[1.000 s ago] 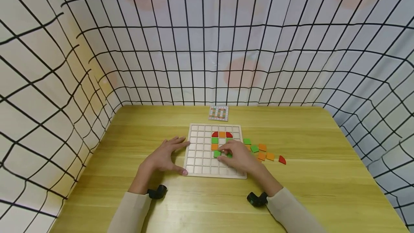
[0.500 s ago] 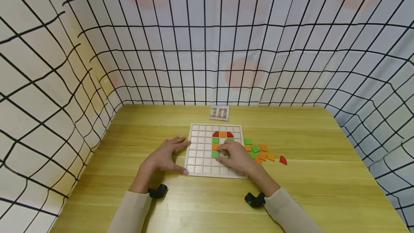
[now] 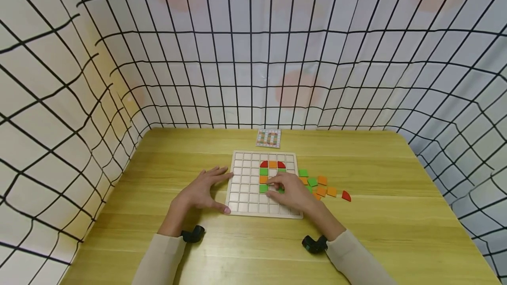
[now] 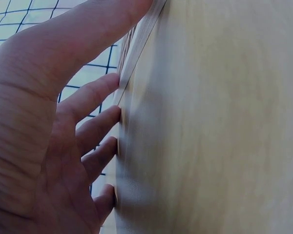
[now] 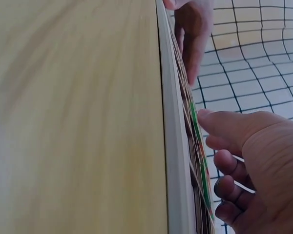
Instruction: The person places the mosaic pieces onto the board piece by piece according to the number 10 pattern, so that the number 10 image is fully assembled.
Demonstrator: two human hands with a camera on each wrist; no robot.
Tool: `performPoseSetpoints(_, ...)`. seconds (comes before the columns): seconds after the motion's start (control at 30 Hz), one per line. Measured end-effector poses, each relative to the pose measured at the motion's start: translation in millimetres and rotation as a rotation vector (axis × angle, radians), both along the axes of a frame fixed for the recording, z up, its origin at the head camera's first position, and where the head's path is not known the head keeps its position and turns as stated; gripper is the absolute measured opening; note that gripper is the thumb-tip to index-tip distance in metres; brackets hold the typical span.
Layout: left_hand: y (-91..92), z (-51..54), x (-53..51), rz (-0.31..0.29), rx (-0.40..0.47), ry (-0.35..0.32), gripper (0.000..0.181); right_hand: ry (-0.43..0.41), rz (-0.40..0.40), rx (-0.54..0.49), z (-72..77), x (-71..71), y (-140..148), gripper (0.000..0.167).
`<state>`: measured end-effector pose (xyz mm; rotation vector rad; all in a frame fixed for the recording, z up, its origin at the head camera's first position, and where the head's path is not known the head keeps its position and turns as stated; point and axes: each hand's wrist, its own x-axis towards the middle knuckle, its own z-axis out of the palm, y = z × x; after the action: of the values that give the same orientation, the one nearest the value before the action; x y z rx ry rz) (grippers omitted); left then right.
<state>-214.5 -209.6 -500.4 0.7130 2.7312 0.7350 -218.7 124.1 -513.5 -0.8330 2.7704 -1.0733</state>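
A pale square grid board [image 3: 244, 195] lies on the table, with red, orange and green tiles set in its cells. My left hand [image 3: 202, 190] has its fingers spread beside the board, index fingertip and thumb touching its left edge. Over the board's right half is my right hand [image 3: 292, 191], covering some cells. Its thumb and index finger stand apart, right by a green tile [image 3: 263, 188] under an orange one [image 3: 263, 180]. In the right wrist view the right thumb [image 5: 217, 122] is near the tiles, the other fingers curled, and no held tile shows.
Loose orange and green tiles [image 3: 322, 180] lie to the right of the board, partly behind the right hand. A red quarter-round tile [image 3: 346, 195] lies farther right. A small pattern card [image 3: 268, 138] sits beyond the board. Black-gridded white walls [image 3: 253, 47] stand around the table.
The green tile near the right fingertips has shifted slightly left, into line with the tiles above. The right hand slid a little left, then slightly back right. The left hand has stayed put.
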Motion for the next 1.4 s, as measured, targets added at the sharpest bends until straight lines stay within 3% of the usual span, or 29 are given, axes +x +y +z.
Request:
performPoseSetpoints(0.33,-0.5,-1.4,2.4,0.009,0.002,0.0,0.113,-0.051,-0.058,-0.059,1.3,-0.7,36,0.025)
performPoseSetpoints(0.53,-0.1,-0.9,1.9,0.012,0.003,-0.004,0.113,-0.053,-0.142,-0.024,3.8,1.7,68,0.026)
performPoseSetpoints(1.0,-1.8,-1.6,0.2,0.01,-0.01,0.008,0.112,0.026,-0.256,0.038,-0.8,14.4,141,0.035)
performPoseSetpoints(1.4,0.5,-0.8,0.7,0.006,0.0,0.002,0.113,0.06,-0.267,0.06,-1.1,28.6,188,0.031)
